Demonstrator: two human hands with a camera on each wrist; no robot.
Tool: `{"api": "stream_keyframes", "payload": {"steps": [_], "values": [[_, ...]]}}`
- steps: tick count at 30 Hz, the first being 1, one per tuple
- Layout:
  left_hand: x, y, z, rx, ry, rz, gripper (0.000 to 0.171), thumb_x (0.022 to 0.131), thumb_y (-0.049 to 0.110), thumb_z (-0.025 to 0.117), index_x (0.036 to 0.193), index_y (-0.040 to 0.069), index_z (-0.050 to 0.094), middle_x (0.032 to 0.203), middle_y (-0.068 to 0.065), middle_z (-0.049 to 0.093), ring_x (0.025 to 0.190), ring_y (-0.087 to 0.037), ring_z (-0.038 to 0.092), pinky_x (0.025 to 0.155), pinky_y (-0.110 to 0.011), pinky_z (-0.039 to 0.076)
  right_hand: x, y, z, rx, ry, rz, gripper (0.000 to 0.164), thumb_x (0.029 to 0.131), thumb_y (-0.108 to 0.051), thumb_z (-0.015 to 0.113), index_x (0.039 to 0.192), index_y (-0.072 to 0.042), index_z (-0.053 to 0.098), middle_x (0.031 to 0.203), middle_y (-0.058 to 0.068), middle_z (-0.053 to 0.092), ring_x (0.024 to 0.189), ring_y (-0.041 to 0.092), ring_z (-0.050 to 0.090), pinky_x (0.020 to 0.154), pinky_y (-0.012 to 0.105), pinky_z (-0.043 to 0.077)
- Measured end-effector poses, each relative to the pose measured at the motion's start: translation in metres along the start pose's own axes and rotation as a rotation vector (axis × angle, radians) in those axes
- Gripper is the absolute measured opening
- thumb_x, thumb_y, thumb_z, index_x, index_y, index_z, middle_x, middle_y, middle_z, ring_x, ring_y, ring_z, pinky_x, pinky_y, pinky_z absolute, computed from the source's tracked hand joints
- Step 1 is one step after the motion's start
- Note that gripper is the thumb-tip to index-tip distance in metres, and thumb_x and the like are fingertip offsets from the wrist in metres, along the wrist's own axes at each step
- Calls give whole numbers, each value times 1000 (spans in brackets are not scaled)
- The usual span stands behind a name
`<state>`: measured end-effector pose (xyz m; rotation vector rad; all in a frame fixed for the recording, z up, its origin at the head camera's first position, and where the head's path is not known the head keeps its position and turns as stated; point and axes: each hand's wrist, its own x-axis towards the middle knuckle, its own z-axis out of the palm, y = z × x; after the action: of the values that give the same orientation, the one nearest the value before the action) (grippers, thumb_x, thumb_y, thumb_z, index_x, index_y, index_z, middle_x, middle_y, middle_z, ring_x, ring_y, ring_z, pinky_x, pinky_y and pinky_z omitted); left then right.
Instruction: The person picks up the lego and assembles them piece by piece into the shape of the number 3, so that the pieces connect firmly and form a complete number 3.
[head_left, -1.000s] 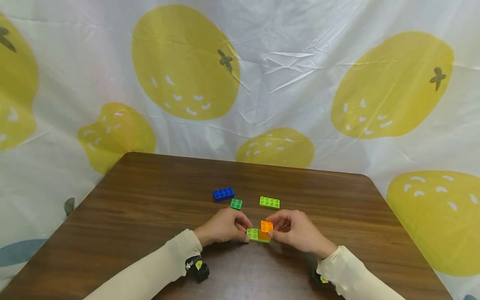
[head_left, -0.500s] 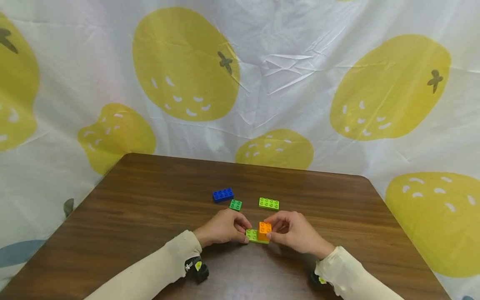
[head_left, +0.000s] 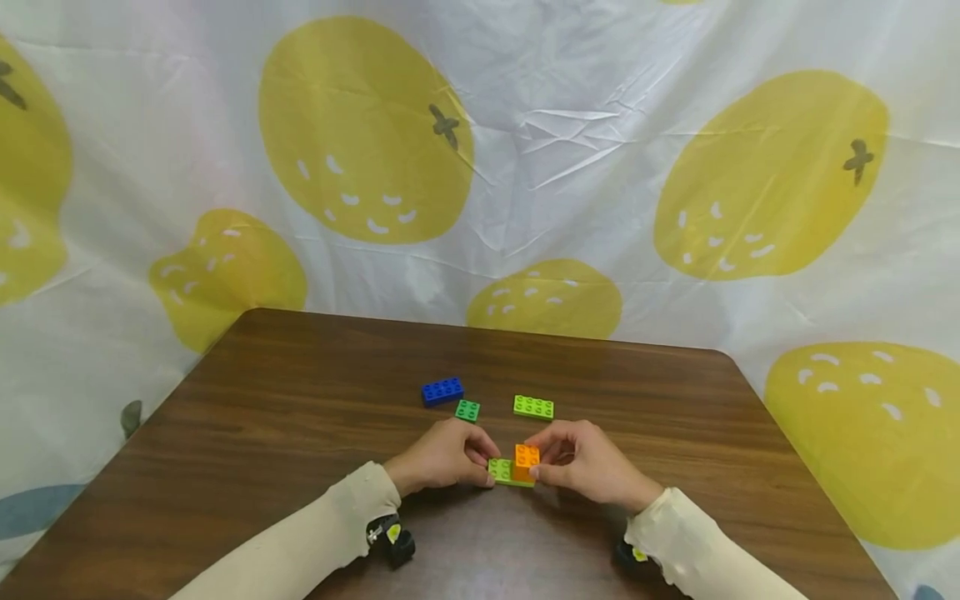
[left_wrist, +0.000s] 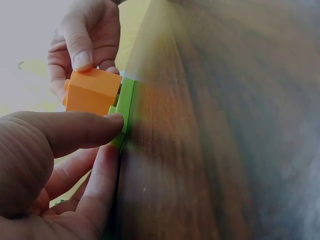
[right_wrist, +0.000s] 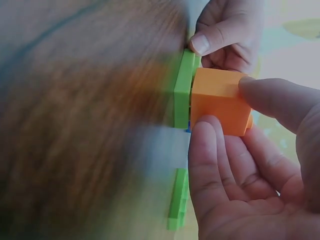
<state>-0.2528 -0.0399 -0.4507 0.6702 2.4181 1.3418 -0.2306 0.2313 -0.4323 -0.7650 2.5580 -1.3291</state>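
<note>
An orange toy building brick (head_left: 527,461) with studs on top sits over the right half of a flat lime-green brick (head_left: 500,471). My right hand (head_left: 592,465) grips the orange brick between thumb and fingers. At the lime brick's left end, my left hand (head_left: 448,455) pinches it with thumb and fingertips. In the right wrist view a thin dark gap shows between the orange brick (right_wrist: 220,100) and the lime brick (right_wrist: 185,90). The left wrist view shows a similar gap, with the orange brick (left_wrist: 94,91) slightly tilted against the green one.
Beyond the hands lie a blue brick (head_left: 442,392), a small green brick (head_left: 468,410) and a second flat lime brick (head_left: 533,407). The brown wooden table (head_left: 337,358) ends at a lemon-print cloth (head_left: 562,192) behind it.
The whole scene shifts slightly left in the head view. Both hands keep their holds, and the orange brick stays over the right half of the lime brick.
</note>
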Motion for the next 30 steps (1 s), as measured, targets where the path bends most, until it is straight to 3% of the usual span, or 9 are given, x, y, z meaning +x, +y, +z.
{"api": "stream_keyframes", "payload": {"steps": [9,17,30], "values": [[1,-2,0,-6,3,7,29,75,9,94,101,11,80,91,2,76,83,-11,67,70,-24,56,0,3,1,51,1,38,29,88,-15,86,116,-10,78,93,7,77,78,18,72,67,29,60],[2,-1,0,1,5,10,29,74,9,94,100,11,80,90,2,76,82,-11,67,70,-25,56,5,-2,-2,11,-22,66,27,86,-18,88,112,-14,79,95,2,79,77,17,71,64,28,57],[-1,3,0,-8,-2,-10,28,76,8,92,101,10,80,91,2,76,83,-11,67,72,-24,56,5,-2,-2,30,-28,92,30,86,-16,89,113,-11,79,94,5,78,79,17,70,65,26,55]]}}
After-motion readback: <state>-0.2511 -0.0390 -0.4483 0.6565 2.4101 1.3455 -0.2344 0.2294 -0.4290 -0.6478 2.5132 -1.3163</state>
